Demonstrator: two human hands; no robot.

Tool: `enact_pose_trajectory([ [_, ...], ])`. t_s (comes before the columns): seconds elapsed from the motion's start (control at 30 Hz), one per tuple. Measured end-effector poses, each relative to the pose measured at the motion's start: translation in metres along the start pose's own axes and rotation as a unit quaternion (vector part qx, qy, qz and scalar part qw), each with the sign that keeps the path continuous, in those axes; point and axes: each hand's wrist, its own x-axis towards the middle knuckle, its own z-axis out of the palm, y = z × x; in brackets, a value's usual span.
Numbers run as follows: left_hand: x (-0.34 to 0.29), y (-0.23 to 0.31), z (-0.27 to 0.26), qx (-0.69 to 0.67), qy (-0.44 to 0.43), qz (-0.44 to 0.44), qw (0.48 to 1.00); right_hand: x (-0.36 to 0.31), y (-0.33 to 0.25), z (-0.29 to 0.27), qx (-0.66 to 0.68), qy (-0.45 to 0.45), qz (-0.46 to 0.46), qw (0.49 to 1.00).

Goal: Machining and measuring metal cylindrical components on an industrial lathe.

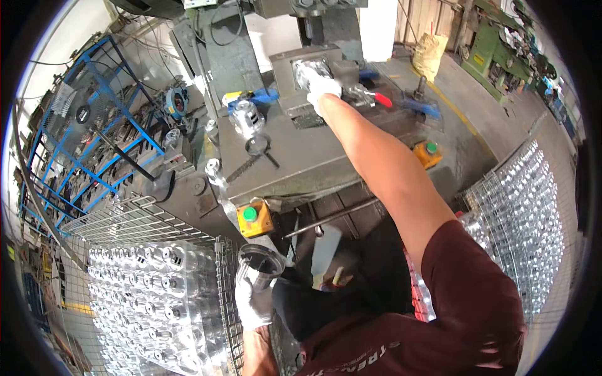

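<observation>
My left hand point(253, 302), in a white glove, is closed around a hollow, cup-shaped metal housing point(266, 273) with its dark open mouth facing up. It is low, beside the wire basket on the left. My right arm stretches forward to the press. There my right hand point(323, 89), also in a white glove, is closed on a shiny metal housing point(306, 70) at the fixture block point(284, 70); its fingertips are partly hidden. Another shiny housing point(247, 119) stands on the press table point(301, 153), left of the fixture.
Yellow boxes with green buttons point(255, 219) point(428, 154) sit at the table's front. A red-handled clamp point(381, 99) is right of the fixture. Wire baskets point(144, 216) point(492, 200) full of shiny parts stand on both sides. A black fan point(83, 114) is at left.
</observation>
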Motion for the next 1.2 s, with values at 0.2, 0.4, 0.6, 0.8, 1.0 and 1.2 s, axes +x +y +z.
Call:
enact_pose_trajectory([
  [0.2,0.013,-0.004,0.017,0.055,0.016,0.015,0.998,-0.003,0.016,0.018,0.041,0.104,-0.016,0.994],
  [0.4,0.028,-0.03,0.05,0.073,-0.019,-0.068,0.995,0.012,-0.008,-0.016,0.024,-0.002,-0.027,0.999],
  [0.6,0.007,-0.034,0.041,0.037,-0.037,-0.057,0.997,-0.109,0.026,-0.05,0.162,-0.13,0.014,0.978],
  [0.8,0.011,-0.054,0.057,0.086,-0.111,-0.143,0.98,-0.187,0.103,-0.228,0.138,-0.234,-0.004,0.962],
  [1.0,0.017,-0.095,0.068,-0.052,-0.117,-0.229,0.965,-0.248,0.196,-0.553,-0.218,0.201,0.069,0.952],
  [1.2,-0.006,-0.162,0.104,0.012,-0.155,-0.316,0.936,-0.407,0.27,-0.8,-0.232,0.508,0.053,0.828],
])
